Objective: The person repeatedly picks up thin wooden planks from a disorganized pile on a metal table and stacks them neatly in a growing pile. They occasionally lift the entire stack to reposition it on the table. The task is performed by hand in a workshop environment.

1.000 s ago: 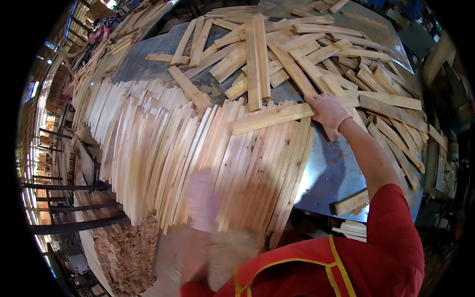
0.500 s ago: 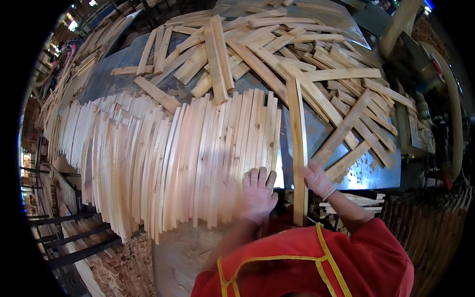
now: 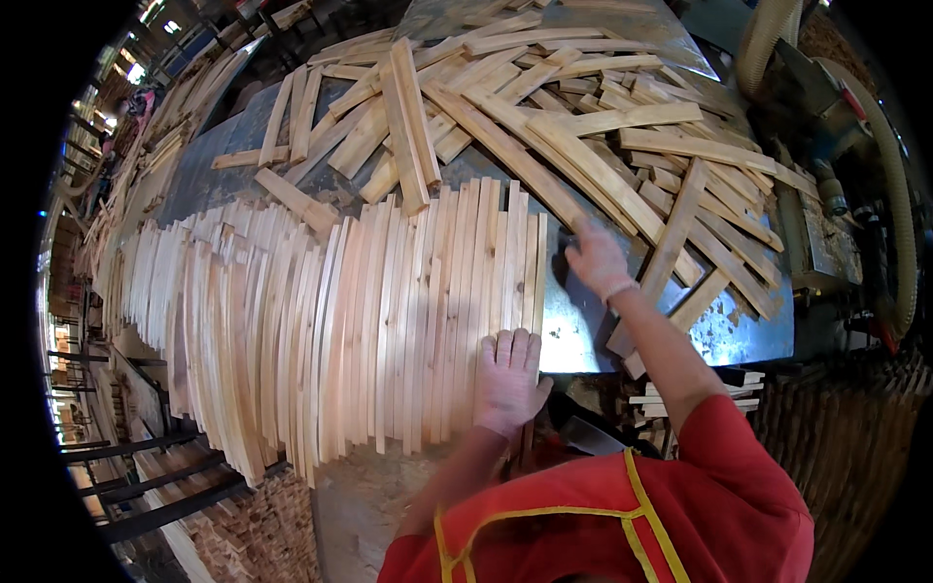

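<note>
My left hand [image 3: 507, 381], in a pale glove, lies with fingers stretched flat on the right end of a row of narrow wooden slats [image 3: 389, 321]. The slats sit side by side, their ends uneven at top and bottom. My right hand [image 3: 597, 260], also gloved, reaches forward over the metal table [image 3: 573, 330]. Its fingertips are at the near end of a long wooden slat [image 3: 505, 155] in the loose pile, with the thumb apart. Whether they touch that slat is hard to tell.
Loose slats [image 3: 671, 209] lie crisscrossed over the far and right parts of the table. Ribbed hoses [image 3: 899, 214] and machinery stand at the right. Below the table are stacked wood pieces [image 3: 258, 530] at left and more stacks [image 3: 826, 457] at right.
My right hand has let go of the upright slat it held and moved forward to the pile. That slat now appears to be at the row's right end. My left hand stays on the row.
</note>
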### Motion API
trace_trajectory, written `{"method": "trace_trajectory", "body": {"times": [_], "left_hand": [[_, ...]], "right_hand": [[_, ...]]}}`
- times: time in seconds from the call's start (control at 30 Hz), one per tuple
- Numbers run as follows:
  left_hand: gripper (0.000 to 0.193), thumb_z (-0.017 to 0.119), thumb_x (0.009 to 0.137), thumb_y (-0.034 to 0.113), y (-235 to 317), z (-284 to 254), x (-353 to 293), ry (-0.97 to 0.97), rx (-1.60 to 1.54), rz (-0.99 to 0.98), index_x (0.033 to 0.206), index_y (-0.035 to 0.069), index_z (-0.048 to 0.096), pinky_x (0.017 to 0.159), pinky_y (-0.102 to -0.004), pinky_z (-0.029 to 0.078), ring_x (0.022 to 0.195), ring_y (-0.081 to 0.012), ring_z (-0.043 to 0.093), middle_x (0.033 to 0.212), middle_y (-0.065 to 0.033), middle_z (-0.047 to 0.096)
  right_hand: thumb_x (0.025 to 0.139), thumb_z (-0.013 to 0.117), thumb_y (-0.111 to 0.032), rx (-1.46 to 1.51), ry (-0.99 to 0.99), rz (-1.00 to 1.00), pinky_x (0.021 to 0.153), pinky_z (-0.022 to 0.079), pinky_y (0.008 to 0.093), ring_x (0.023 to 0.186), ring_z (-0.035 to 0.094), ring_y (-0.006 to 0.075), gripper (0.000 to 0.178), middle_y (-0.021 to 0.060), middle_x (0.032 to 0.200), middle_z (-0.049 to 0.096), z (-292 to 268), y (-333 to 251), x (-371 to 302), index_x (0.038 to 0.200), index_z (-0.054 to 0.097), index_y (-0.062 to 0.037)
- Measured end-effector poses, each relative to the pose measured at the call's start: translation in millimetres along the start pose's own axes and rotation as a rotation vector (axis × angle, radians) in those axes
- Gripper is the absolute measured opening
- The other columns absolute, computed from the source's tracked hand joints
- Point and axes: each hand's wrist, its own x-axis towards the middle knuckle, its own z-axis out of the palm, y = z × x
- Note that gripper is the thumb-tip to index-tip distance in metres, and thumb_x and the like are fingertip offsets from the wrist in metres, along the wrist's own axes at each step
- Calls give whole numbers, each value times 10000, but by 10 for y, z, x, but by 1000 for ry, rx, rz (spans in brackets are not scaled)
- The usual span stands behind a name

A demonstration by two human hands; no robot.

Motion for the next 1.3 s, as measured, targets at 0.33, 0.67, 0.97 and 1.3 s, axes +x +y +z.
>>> {"method": "trace_trajectory", "body": {"times": [0.33, 0.67, 0.97, 1.3], "left_hand": [[722, 809, 728, 311, -15, 111, -46, 73, -30, -22, 1369, 50, 605, 1171, -612, 367, 1316, -377, 516, 1379, -145, 553], [532, 508, 957, 165, 408, 324, 122, -156, 136, 2, 1482, 85, 543, 1262, -597, 217, 1488, -403, 379, 1502, -199, 505], [773, 590, 872, -103, -25, -519, -233, 224, -607, -113, 1613, 85, 478, 1173, -363, 458, 1510, -391, 473, 1691, -273, 376], [703, 575, 965, 100, 150, -180, 105, 356, -791, -610, 1641, 49, 389, 1244, -396, 383, 1537, -442, 388, 1684, -261, 333]], "right_hand": [[809, 696, -145, 326, -153, 58, 996, 549, 405, 1123, 717, 374, 563, 259, 1161, 743, -754, -31, 1194, 1366, 669, -66], [813, 696, -133, 660, -399, 410, 1006, 559, 354, 1131, 689, 281, 916, 226, 1323, 696, -853, 613, -1879, 1666, 378, -39], [911, 708, -273, 494, -760, 413, 1005, 546, 548, 1147, 685, 522, 1012, 368, 1242, 685, 101, -298, -3288, 1703, 97, -117], [1006, 745, -310, 1505, -628, 444, 919, 570, 313, 1019, 649, 171, 840, 94, 1324, 619, 238, -352, -2110, 1663, 319, -6]]}}
